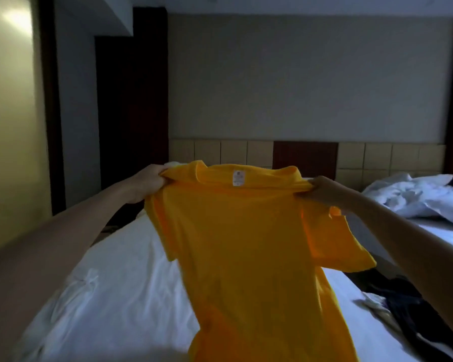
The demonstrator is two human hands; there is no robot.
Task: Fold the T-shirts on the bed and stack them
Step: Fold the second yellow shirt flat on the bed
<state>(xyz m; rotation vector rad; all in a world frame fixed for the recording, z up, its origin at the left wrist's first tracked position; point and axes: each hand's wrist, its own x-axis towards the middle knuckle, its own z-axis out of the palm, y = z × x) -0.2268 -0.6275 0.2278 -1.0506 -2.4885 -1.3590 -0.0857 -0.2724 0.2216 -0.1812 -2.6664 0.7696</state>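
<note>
A yellow T-shirt (249, 244) hangs in the middle of the frame, held up in the air above the white bed (120, 283). Its neck opening faces the camera, with a small white label (238, 178) showing inside the collar. The body of the shirt drops toward the lower centre, and one short sleeve spreads out to the right.

The left hand (148, 185) grips the bunched shoulder at the left of the collar, fingers curled round the cloth. The right hand (324, 192) pinches the other shoulder at the right of the collar, so the fabric is stretched taut between the two.

On the bed at lower right lies a heap of dark clothes (403, 309), partly hidden by the right forearm. Beyond it, at mid right, a second bed carries crumpled white bedding (416, 197). A tiled headboard (246, 152) with a dark panel runs along the back wall, and a dark wooden door frame (131, 100) stands at upper left.
</note>
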